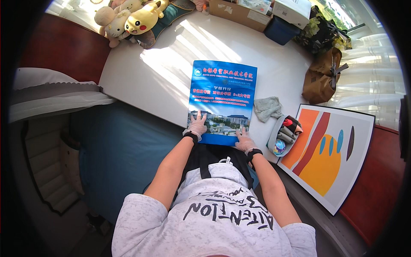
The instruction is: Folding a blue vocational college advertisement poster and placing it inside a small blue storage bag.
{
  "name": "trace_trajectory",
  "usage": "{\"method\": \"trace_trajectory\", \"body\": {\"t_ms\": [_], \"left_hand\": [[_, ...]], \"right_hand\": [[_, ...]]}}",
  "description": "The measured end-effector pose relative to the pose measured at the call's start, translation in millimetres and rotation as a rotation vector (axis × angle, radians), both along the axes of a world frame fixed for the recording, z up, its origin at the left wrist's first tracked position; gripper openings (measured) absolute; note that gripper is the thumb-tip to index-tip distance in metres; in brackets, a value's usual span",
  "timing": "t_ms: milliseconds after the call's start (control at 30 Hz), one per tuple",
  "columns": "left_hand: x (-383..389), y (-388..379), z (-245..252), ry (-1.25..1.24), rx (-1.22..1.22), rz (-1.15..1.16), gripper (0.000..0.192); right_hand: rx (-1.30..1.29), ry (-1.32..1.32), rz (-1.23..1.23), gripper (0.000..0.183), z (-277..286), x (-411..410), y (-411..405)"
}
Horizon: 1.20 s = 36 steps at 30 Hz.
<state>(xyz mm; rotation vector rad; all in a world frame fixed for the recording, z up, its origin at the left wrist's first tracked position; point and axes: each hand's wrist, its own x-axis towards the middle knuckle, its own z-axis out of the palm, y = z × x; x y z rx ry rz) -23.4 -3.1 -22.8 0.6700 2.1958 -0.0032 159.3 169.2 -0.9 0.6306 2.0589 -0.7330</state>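
Note:
A blue printed sheet or flat bag (223, 102), bearing writing and a picture of buildings, lies on the white tabletop (141, 93) before me. Its near end reaches the table's front edge. Clear plastic gloves cover both hands, and a black band circles each wrist. My left hand (197, 124) rests on the lower left part of the blue piece with its fingers spread. On the lower right corner lies my right hand (245, 140), fingers apart. Just right of the blue piece is a crumpled grey-green cloth (268, 108).
A small open container (272, 136) holding rolled fabric items and a colourful ball stands at right, beside a framed abstract picture (324, 154). Plush toys (141, 24) sit at far left. Cardboard box (240, 14), blue bin (281, 30) and brown paper bag (321, 77) line the far right.

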Motion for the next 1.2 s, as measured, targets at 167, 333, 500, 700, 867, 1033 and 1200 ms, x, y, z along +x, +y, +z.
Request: {"method": "trace_trajectory", "body": {"t_ms": [167, 333, 500, 700, 867, 1033, 1200], "left_hand": [[-1, -2, -2, -0.011, 0.003, -0.004, 0.069], [-2, -2, -1, -0.039, 0.008, 0.001, 0.069], [-2, -3, -3, -0.049, 0.027, 0.013, 0.07], [-3, -4, -6, -0.06, 0.032, 0.023, 0.07], [-3, -4, -10, -0.086, 0.052, 0.027, 0.07], [-3, -6, -17, -0.076, 0.06, -0.017, 0.071], [-3, -18, -27, -0.059, 0.036, 0.045, 0.072]], "right_hand": [[0.021, -0.004, 0.008, 0.072, 1, 0, -3], [0.009, -0.01, -0.004, 0.072, 4, -1, -2], [0.007, -0.024, 0.015, 0.073, 0, -1, -1], [0.005, -0.025, 0.015, 0.074, -2, 0, 0], [0.012, -0.023, 0.023, 0.075, -1, 0, 1], [-0.021, -0.027, -0.006, 0.074, 7, -1, 1], [-0.033, -0.022, 0.017, 0.074, 6, -7, -3]]}}
